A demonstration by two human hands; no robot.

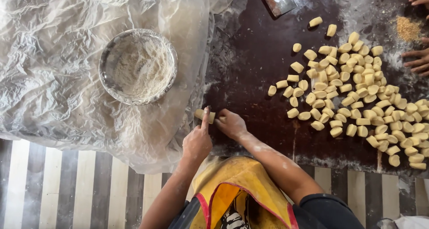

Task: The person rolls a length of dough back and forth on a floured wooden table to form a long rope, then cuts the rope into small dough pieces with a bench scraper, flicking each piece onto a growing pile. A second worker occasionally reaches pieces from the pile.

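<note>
Floury dough is in hand at the near edge of the dark board (250, 77): the left hand (196, 142) closes loosely round one small dough piece (204, 115), forefinger stretched along its top, while the right hand (231, 123) curls in from the other side, fingertips bent against the same piece. Both hands are mostly closed, working one lump between them. Judging from this, even pressure from both sides and a light dusting would keep the piece from sticking or going lopsided — the forefinger looks best used as a guide, not a press.

Just beyond, on crinkled clear plastic sheeting (53, 77), sits a round metal bowl (103, 72) filled nearly to the rim with white flour. Farther right lies a heap of cut dough pieces (362, 95), and at the far edge another person's fingers (418, 61) rest by a small mound of brown crumbs (407, 29).
</note>
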